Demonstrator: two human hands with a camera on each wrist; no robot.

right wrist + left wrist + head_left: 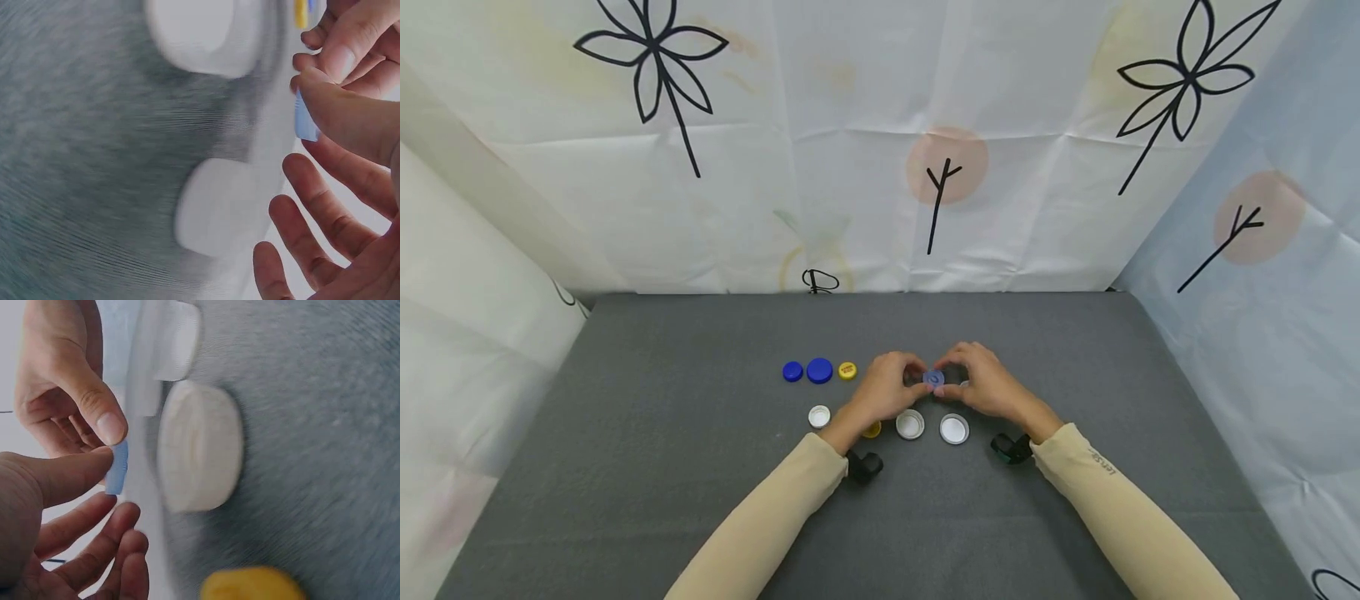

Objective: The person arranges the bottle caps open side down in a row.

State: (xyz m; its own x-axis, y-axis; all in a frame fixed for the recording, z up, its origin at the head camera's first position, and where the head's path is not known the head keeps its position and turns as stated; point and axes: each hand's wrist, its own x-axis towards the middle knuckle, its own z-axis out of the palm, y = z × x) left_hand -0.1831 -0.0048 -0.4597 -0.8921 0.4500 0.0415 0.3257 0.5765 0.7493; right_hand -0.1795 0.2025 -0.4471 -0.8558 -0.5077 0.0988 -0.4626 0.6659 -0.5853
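Note:
A light blue bottle cap [934,378] is held between both hands, raised off the table. My left hand [886,385] pinches it between thumb and index finger. From the other side, the thumb and index finger of my right hand [990,385] grip the same cap, the other fingers spread loosely. Edge-on, the cap [117,469] appears as a thin ridged band in the left wrist view. Just below the hands lie two white caps, one [910,424] left of the other [954,429]. Behind the right hand, another pale cap [965,384] is mostly hidden.
Farther left stand a small blue cap [792,372], a larger blue cap [820,371] and a yellow cap [847,371] in a row. A white cap [819,417] and a partly covered yellow cap [872,430] lie by the left wrist. Grey cloth [662,467] covers the table.

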